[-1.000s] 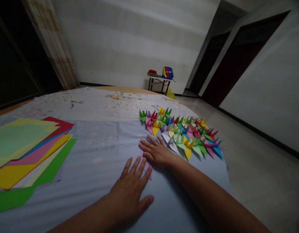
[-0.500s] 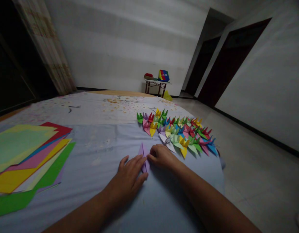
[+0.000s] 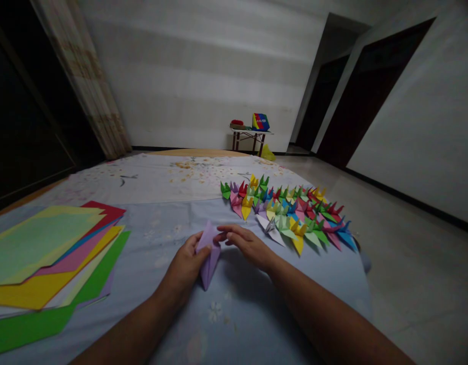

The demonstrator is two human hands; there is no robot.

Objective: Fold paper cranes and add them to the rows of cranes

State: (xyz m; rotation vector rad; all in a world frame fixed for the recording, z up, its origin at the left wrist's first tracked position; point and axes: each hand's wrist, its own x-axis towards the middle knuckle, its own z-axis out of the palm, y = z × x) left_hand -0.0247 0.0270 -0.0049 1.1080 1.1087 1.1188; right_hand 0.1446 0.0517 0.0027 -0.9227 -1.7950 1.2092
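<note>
A folded piece of purple origami paper [image 3: 209,263], long and pointed at both ends, is tilted up in front of me. My left hand [image 3: 190,256] grips it from the left, thumb across its near face and fingers behind. At its right edge is my right hand [image 3: 245,244], fingers apart and slightly bent, the fingertips touching or very close to the paper. Beyond my right hand stand rows of finished paper cranes [image 3: 298,230] in yellow, green, red, blue, pink and white.
Fanned-out sheets of coloured paper [image 3: 40,243] lie at the left of the table. A pale blue floral cloth [image 3: 161,324] covers the near part. Against the far wall stands a small table [image 3: 252,133] with a colourful box [image 3: 260,121] on it.
The purple paper, flat on the cloth before, is now lifted and tilted in my left hand. My right hand has loosened its fingers. The view has shifted slightly.
</note>
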